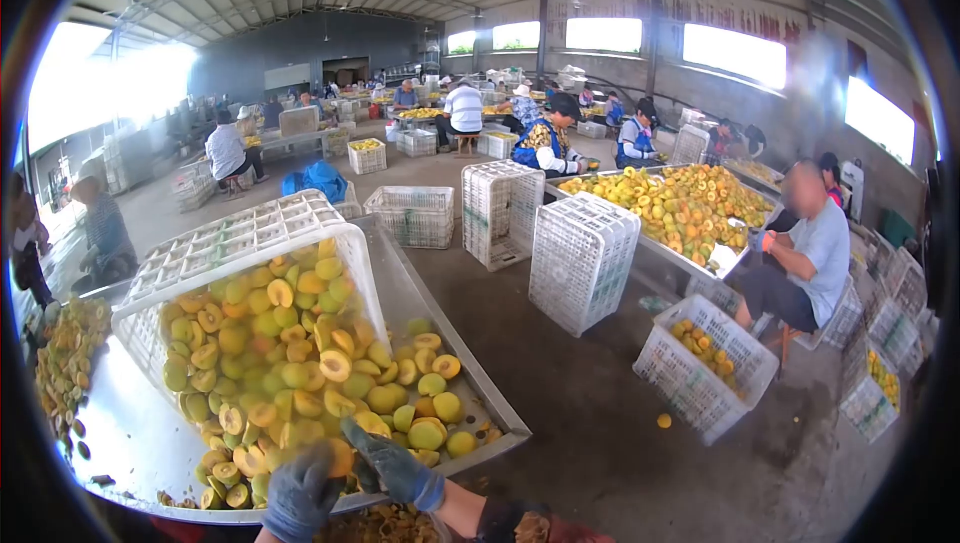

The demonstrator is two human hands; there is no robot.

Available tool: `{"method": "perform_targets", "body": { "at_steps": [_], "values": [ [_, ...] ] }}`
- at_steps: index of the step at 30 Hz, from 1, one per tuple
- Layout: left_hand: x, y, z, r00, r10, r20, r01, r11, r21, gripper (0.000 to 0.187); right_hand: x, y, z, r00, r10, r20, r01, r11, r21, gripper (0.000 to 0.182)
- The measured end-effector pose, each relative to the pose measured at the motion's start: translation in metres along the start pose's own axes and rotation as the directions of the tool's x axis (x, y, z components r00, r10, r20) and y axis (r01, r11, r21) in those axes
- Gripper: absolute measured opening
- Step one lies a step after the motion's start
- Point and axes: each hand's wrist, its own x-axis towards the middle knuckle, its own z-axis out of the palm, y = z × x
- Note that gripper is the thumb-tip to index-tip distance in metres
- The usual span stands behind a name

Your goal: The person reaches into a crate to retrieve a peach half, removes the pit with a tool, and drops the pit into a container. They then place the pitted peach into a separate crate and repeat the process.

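A white plastic crate (250, 243) lies tipped on its side on a metal table (130, 433), with halved yellow-green fruit (290, 363) spilling out of it into a pile. My left hand (300, 493), in a dark blue glove, rests on the near edge of the pile with fingers spread. My right hand (392, 465), also gloved, reaches into the fruit beside it, its fingers curled over the halves. Neither hand clearly grips a single piece.
Empty white crates (582, 258) stand upright on the concrete floor to the right. A seated person (800, 253) works at another fruit-covered table (680, 205), with a part-filled crate (705, 368) beside them. Fruit scraps (65, 363) line the left table edge. More workers sit farther back.
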Motion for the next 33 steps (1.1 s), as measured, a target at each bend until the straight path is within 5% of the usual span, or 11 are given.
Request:
{"method": "perform_targets", "body": {
  "at_steps": [4,7,10,11,14,16,18,26,28,30,33],
  "values": [
    [-0.014,0.016,0.005,0.987,-0.09,-0.131,0.073,0.99,-0.124,0.056,-0.001,0.023,0.013,0.934,-0.351,0.068,0.356,0.898,-0.259,0.037],
    [-0.005,0.035,-0.016,0.955,-0.242,-0.171,0.197,0.95,-0.243,0.061,0.004,0.025,0.004,0.983,-0.137,0.125,0.16,0.967,-0.199,0.031],
    [-0.021,0.042,-0.015,0.721,-0.685,0.103,0.229,0.095,-0.969,0.062,0.015,0.031,-0.014,0.959,-0.055,0.277,0.13,0.957,-0.26,0.046],
    [-0.035,0.039,-0.017,0.69,-0.696,0.199,0.269,-0.009,-0.963,0.065,0.016,0.04,-0.011,0.901,-0.26,0.346,0.391,0.834,-0.391,0.045],
    [-0.064,0.043,-0.036,0.629,-0.675,0.386,0.365,-0.181,-0.913,0.052,0.007,0.046,0.023,0.913,-0.184,0.364,0.229,0.97,-0.084,0.043],
    [-0.062,0.047,-0.061,0.556,-0.693,0.459,0.434,-0.228,-0.871,0.056,-0.004,0.026,0.048,0.876,0.291,0.385,-0.385,0.902,0.193,0.045],
    [-0.078,0.007,-0.039,0.52,-0.636,0.57,0.416,-0.395,-0.819,0.069,-0.004,0.036,0.057,0.874,0.371,0.313,-0.39,0.921,-0.001,0.048],
    [-0.037,-0.007,0.012,0.63,-0.383,0.675,0.214,-0.751,-0.625,0.06,0.012,0.047,0.043,0.991,-0.103,-0.087,0.074,0.957,-0.281,0.034],
    [-0.05,-0.005,0.033,0.744,-0.586,0.32,0.259,-0.188,-0.947,0.05,0.012,0.044,0.04,0.964,-0.097,-0.247,0.042,0.975,-0.22,0.025],
    [-0.035,-0.008,0.019,0.719,-0.341,0.606,0.098,-0.813,-0.574,0.055,0.017,0.045,0.032,0.951,-0.173,-0.257,0.1,0.957,-0.273,0.028],
    [-0.035,-0.01,0.007,0.698,-0.392,0.6,0.184,-0.711,-0.678,0.056,0.016,0.031,0.053,0.932,-0.11,-0.344,0.101,0.994,-0.045,0.022]
  ]
}}
